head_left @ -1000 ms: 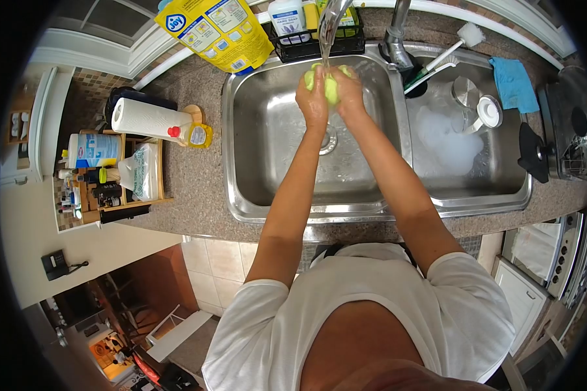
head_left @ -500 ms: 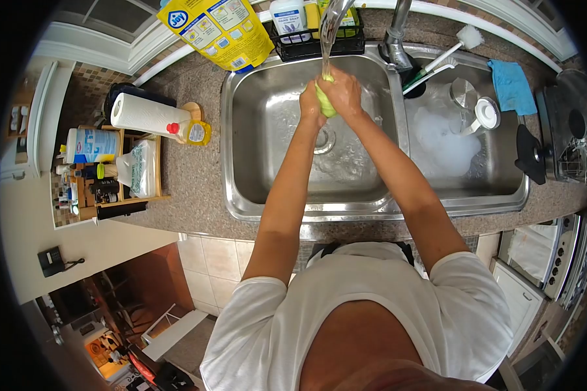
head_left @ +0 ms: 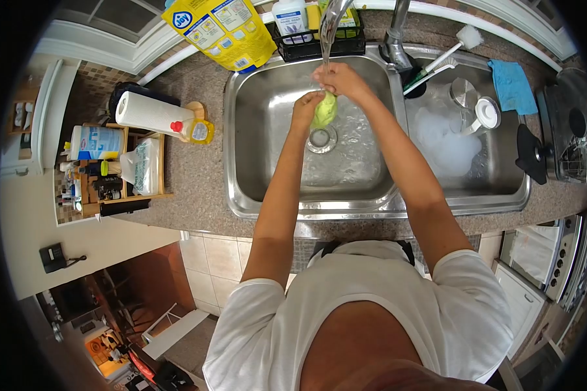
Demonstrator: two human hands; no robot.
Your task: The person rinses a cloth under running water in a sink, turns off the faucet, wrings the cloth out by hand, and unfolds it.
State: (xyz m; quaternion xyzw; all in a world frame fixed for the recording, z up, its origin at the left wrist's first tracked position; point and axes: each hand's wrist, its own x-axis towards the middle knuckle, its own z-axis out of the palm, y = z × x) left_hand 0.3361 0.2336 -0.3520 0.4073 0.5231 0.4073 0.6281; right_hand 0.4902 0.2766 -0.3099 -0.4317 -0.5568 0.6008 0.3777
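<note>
Left hand [head_left: 305, 109]: fingers pinched on cloth [head_left: 324, 112] | right hand [head_left: 342, 79]: in stream [head_left: 326, 45], grip unclear | cloth: above drain [head_left: 321, 139], left basin [head_left: 257, 146] | advise: spread folds under stream, squeeze low, limiting splash

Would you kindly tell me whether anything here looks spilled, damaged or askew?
Nothing clearly stands out: the foam lies within the right basin, the running water falls into the left basin, and the left hand holds the green cloth.

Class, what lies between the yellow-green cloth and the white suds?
In the head view, the right forearm crosses the stretch from the yellow-green cloth to the white suds; then comes the metal sink divider.
</note>
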